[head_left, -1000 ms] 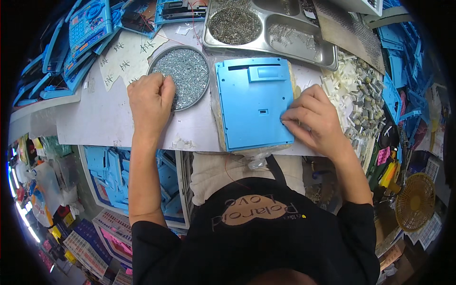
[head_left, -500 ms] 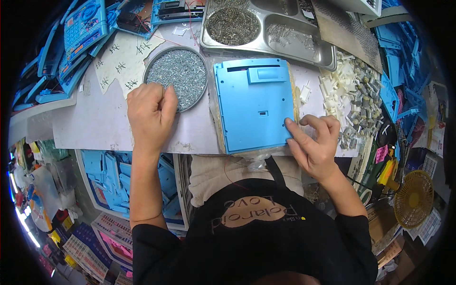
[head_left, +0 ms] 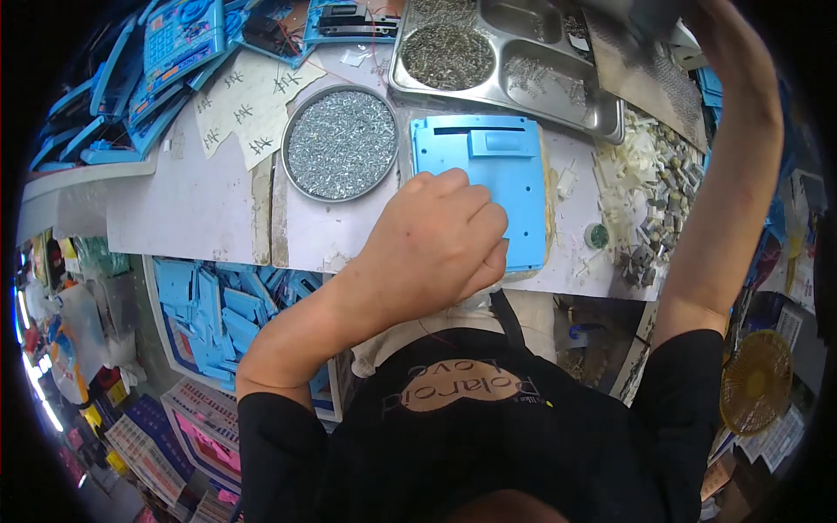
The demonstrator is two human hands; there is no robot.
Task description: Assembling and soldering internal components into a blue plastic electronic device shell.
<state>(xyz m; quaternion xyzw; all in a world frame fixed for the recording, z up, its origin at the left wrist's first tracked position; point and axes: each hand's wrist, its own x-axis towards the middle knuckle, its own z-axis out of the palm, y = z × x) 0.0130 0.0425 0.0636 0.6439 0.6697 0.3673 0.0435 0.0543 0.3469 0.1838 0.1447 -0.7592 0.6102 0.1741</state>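
A blue plastic housing [head_left: 514, 209] with screw holes and a slot lies flat on a wrapped pad at the table's front edge. Over its lower left part my left hand [head_left: 445, 231] is closed, fingers curled; whatever they hold is hidden. Far up at the right, my right hand [head_left: 719, 30] reaches to the top edge of the picture, next to a blurred grey object [head_left: 649, 17]. Its fingers are cut off or smeared. A round tray of small silver screws [head_left: 340, 144] stands left of the housing.
A steel compartment tray [head_left: 602, 122] with small metal parts stands at the back. White and grey pieces [head_left: 649, 196] are heaped at the right, beside a small green round thing [head_left: 596, 235]. Blue housings [head_left: 179, 44] pile up at the left; a crate of blue parts [head_left: 218, 314] sits below.
My left hand has moved right, from beside the screw tray to over the housing, still closed. My right hand has left the housing's right edge and swung up to the far right.
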